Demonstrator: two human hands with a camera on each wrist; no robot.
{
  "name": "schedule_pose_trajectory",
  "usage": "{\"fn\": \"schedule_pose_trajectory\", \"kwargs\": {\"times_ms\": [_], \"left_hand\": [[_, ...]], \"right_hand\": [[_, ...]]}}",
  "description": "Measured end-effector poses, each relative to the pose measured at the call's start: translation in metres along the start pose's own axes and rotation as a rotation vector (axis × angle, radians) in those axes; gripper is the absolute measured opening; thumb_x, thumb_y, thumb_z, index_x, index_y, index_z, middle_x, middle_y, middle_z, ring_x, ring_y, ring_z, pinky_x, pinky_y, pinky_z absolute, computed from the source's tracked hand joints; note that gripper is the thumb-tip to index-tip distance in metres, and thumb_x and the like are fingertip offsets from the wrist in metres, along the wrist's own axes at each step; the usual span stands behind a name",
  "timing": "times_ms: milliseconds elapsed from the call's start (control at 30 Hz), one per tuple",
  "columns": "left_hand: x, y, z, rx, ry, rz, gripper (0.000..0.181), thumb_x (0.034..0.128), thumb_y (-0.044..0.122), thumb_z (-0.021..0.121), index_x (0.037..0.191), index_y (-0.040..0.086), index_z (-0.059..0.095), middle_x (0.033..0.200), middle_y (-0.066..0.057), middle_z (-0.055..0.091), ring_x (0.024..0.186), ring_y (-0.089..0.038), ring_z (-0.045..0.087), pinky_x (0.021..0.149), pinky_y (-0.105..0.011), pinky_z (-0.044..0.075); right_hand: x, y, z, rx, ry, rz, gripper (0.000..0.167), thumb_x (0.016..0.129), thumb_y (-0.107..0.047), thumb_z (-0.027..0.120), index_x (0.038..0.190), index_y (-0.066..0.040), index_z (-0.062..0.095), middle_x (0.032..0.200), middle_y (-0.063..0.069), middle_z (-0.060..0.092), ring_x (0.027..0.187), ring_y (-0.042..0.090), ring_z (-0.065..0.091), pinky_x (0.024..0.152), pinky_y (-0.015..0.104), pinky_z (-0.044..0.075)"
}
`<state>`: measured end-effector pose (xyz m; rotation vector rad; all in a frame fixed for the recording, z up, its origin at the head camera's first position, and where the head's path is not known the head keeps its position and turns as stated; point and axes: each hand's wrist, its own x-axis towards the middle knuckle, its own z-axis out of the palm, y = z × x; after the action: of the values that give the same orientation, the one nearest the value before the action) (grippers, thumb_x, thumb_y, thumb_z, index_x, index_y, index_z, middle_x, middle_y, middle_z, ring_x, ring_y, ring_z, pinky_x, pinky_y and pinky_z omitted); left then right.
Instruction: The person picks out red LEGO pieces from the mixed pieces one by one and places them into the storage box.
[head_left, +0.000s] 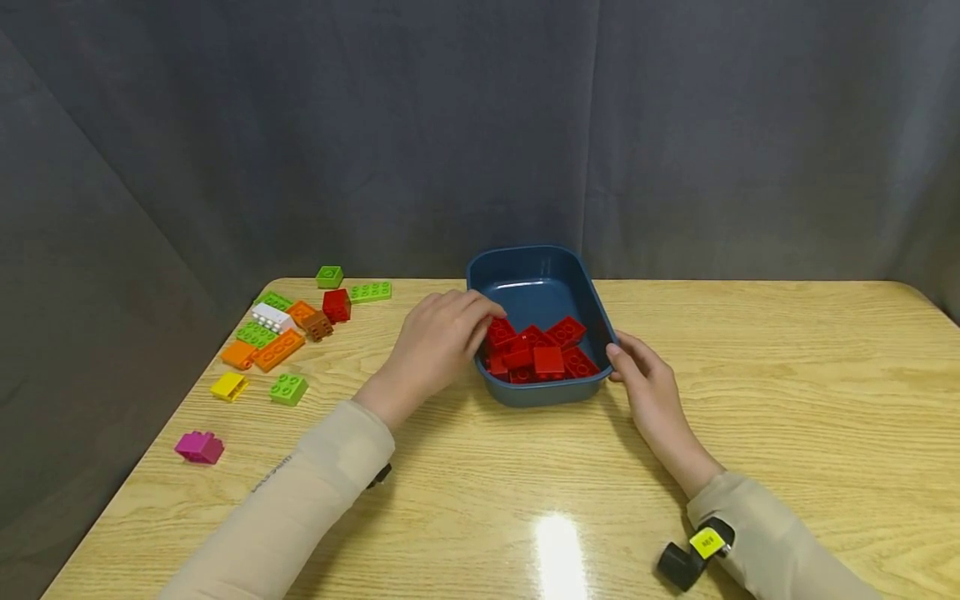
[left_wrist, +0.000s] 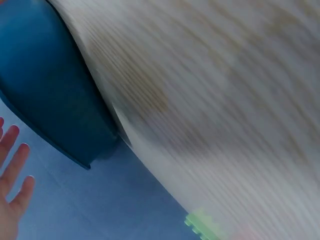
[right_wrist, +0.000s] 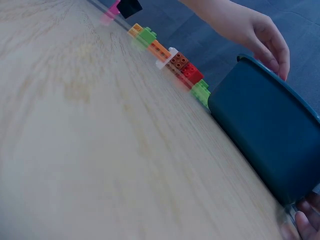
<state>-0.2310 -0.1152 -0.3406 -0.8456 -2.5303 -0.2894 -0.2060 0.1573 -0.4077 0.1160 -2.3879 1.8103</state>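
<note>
A dark blue plastic bin [head_left: 551, 396] stands on the table, with a pile of red toy building bricks [head_left: 548, 362] in its near part. My left hand [head_left: 438, 337] hangs over the bin's left rim, just above the bricks. In the left wrist view its fingers [left_wrist: 17, 160] are spread, with nothing seen between them. My right hand [head_left: 652, 392] holds the bin's near right corner, thumb on the rim and fingers along the outer wall. The right wrist view shows only those fingers [right_wrist: 307, 217] at the bottom right.
Loose bricks lie at the table's left: a red brick [head_left: 337, 305], a brown brick [head_left: 318, 326], a white brick [head_left: 273, 317], orange, green and yellow ones, and a magenta brick [head_left: 199, 447] nearest me. A grey curtain [head_left: 525, 125] hangs behind the table's far edge.
</note>
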Motion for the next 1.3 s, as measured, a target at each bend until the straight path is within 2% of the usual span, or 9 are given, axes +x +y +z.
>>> {"fn": "schedule_pose_trajectory", "kwargs": {"times_ms": [133, 333, 567, 733, 1100, 1300], "left_hand": [[-0.001, -0.008, -0.001, 0.023, 0.017, -0.001, 0.021, 0.0982, 0.013, 0.062, 0.118, 0.016, 0.069, 0.113, 0.001, 0.069, 0.107, -0.019, 0.063, 0.098, -0.036, 0.047], [-0.006, -0.028, -0.001, 0.041, -0.012, -0.082, 0.024, 0.0995, 0.013, 0.06, 0.123, 0.015, 0.064, 0.122, -0.001, 0.067, 0.112, -0.021, 0.062, 0.098, -0.039, 0.047], [-0.019, -0.05, -0.002, 0.091, -0.038, -0.079, 0.022, 0.0975, 0.011, 0.061, 0.12, 0.012, 0.065, 0.117, -0.003, 0.068, 0.105, -0.024, 0.064, 0.094, -0.04, 0.05], [-0.027, -0.068, -0.006, 0.135, -0.052, -0.11, 0.021, 0.0974, 0.01, 0.058, 0.117, 0.011, 0.066, 0.114, -0.005, 0.069, 0.099, -0.025, 0.066, 0.086, -0.041, 0.053], [-0.045, -0.11, -0.008, 0.153, -0.093, -0.268, 0.022, 0.0973, 0.007, 0.058, 0.117, 0.007, 0.067, 0.115, -0.011, 0.068, 0.104, -0.031, 0.064, 0.084, -0.047, 0.052], [-0.049, -0.126, -0.011, 0.146, -0.108, -0.378, 0.024, 0.0969, 0.005, 0.058, 0.12, 0.004, 0.065, 0.121, -0.015, 0.064, 0.111, -0.036, 0.06, 0.09, -0.052, 0.05]], "right_hand": [[0.0, -0.001, -0.001, 0.001, -0.004, 0.002, 0.051, 0.105, -0.037, 0.047, 0.143, -0.004, 0.05, 0.138, 0.016, 0.055, 0.092, 0.003, 0.056, 0.087, 0.02, 0.045], [0.0, -0.002, 0.0, 0.01, -0.007, 0.009, 0.05, 0.105, -0.037, 0.048, 0.143, -0.005, 0.05, 0.138, 0.016, 0.056, 0.093, 0.002, 0.056, 0.087, 0.02, 0.045], [0.001, 0.0, 0.0, 0.003, -0.007, 0.01, 0.05, 0.105, -0.037, 0.048, 0.143, -0.005, 0.051, 0.135, 0.016, 0.057, 0.092, 0.005, 0.057, 0.088, 0.022, 0.045], [0.001, 0.002, 0.0, 0.002, -0.011, 0.026, 0.053, 0.104, -0.04, 0.047, 0.144, -0.005, 0.049, 0.135, 0.017, 0.057, 0.093, 0.008, 0.057, 0.09, 0.024, 0.044], [0.002, 0.005, 0.0, -0.014, -0.008, 0.007, 0.054, 0.104, -0.04, 0.047, 0.144, -0.004, 0.049, 0.137, 0.015, 0.056, 0.094, 0.007, 0.057, 0.087, 0.021, 0.046], [0.003, 0.005, 0.0, -0.009, -0.007, 0.004, 0.054, 0.105, -0.04, 0.046, 0.144, -0.004, 0.048, 0.138, 0.015, 0.056, 0.097, 0.006, 0.057, 0.087, 0.02, 0.047]]}}
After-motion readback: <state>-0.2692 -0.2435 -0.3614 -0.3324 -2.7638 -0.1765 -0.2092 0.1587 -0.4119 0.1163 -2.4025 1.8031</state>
